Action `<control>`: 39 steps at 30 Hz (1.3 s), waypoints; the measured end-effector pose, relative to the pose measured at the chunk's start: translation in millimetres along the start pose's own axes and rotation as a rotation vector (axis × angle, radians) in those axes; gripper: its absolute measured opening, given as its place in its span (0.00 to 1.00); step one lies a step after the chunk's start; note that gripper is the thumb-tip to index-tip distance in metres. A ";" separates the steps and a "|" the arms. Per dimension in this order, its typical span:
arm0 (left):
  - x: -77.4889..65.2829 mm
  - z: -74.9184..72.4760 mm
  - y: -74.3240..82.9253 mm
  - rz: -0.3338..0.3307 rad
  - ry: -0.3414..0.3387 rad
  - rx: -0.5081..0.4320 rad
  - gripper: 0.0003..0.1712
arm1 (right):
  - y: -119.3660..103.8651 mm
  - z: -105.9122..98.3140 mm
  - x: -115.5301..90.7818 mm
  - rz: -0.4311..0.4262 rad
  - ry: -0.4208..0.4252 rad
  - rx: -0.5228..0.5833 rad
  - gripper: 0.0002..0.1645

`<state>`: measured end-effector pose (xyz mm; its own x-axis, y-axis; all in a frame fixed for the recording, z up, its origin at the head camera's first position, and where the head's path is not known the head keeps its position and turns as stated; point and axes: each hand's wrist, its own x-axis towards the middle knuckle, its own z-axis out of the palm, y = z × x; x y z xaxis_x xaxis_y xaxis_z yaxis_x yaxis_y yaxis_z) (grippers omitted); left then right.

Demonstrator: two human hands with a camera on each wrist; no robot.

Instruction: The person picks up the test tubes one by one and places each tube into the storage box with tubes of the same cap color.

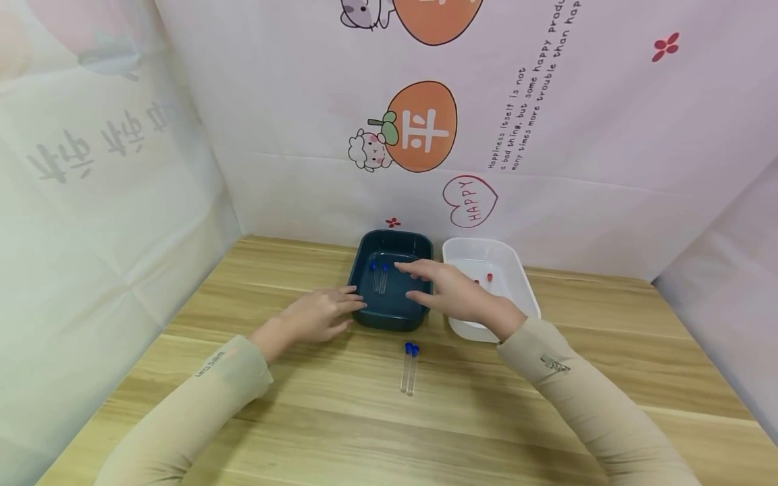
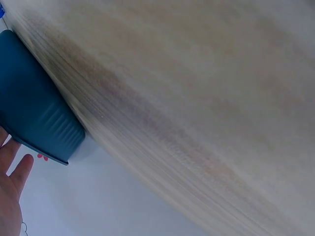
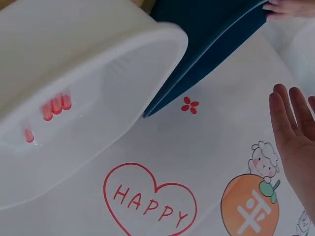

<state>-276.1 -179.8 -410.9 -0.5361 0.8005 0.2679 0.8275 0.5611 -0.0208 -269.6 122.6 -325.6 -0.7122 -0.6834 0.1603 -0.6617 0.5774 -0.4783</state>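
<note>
My left hand [image 1: 315, 314] is at the left rim of a dark teal bin [image 1: 394, 322], its fingertips over the edge. In the left wrist view, its fingers [image 2: 20, 172] are spread beside the bin's outer wall. Above the bin's right side, my right hand [image 1: 454, 291] has thumb and fingers apart, with nothing between them. Inside the bin lie two clear tubes with blue caps [image 1: 385, 268]. Another pair of blue-capped tubes [image 1: 411, 370] rests side by side on the wooden table, in front of the bin.
Right of the teal bin stands a white bin [image 1: 527, 289], partly behind my right forearm; several red-capped tubes [image 3: 56, 104] lie in it. A printed cloth [image 1: 292, 121] hangs behind the wooden table [image 1: 340, 425], with more cloth on both sides.
</note>
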 end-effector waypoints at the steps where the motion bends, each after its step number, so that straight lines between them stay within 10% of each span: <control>1: -0.2 -0.2 0.1 0.000 0.000 0.000 0.23 | -1.4 0.8 -3.4 -0.013 0.006 0.001 0.36; 19: -0.5 0.5 -1.7 0.049 0.036 0.013 0.23 | -4.8 27.6 -56.5 -0.101 0.010 0.060 0.30; 39: 0.6 1.2 0.0 0.046 0.033 -0.004 0.22 | 11.8 76.1 -75.7 0.100 0.035 0.108 0.31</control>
<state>-276.6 -179.1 -411.9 -0.4920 0.8179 0.2983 0.8518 0.5231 -0.0294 -205.6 147.1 -409.0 -0.7825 -0.6077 0.1358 -0.5590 0.5894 -0.5832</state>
